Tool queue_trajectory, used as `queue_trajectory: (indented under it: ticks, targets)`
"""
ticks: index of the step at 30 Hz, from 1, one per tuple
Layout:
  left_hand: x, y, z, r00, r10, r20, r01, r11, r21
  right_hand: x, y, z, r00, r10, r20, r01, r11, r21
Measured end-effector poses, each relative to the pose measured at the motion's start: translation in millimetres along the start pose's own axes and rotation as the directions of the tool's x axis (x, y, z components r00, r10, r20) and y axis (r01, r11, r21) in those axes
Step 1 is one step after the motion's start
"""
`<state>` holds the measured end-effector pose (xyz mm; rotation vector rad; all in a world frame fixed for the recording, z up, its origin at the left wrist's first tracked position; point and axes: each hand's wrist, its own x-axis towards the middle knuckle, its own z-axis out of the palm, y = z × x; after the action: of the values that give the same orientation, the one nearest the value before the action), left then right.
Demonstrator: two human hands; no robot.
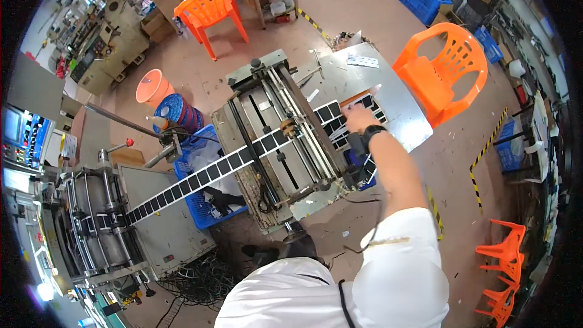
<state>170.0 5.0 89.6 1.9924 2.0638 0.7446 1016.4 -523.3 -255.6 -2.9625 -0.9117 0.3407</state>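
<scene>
Strip (206, 173) of black squares runs from eight to two o'clock toward my right hand (359, 118) (grip resting on cut sheets (349, 123), closure unclear, left unseen).

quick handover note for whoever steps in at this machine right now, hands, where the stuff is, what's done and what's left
Right hand: stretched out over the grey outfeed table, resting on the sheets of black squares piled there; whether it grips one cannot be told. A dark wristband sits on that wrist.
Left hand: out of view.
Strip of black squares: runs from the roller unit on the left across the cutter machine to the table.
Done: several cut sheets lie on the table.
Left: strip is still threaded through the machine, more uncut. Blue crate sits under the strip.
</scene>
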Motion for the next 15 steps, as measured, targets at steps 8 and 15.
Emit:
queue_trajectory:
  ticks: [8, 15]
  targets:
    - [-3.6, 3.3, -9.9, 1.0, -0.005, -0.019, 0.006, 1.0, 0.03, -80.1, 45.3, -43.4, 0.545, 0.248, -0.801, 0.121, 0.922, 0.368]
    - [2.3, 4.5, -11.9, 1.0, 0.004, -0.021, -0.003, 0.999, 0.044, -289.2, -53.3, 105.2, 0.873, 0.446, -0.195, -0.147, 0.622, 0.769]
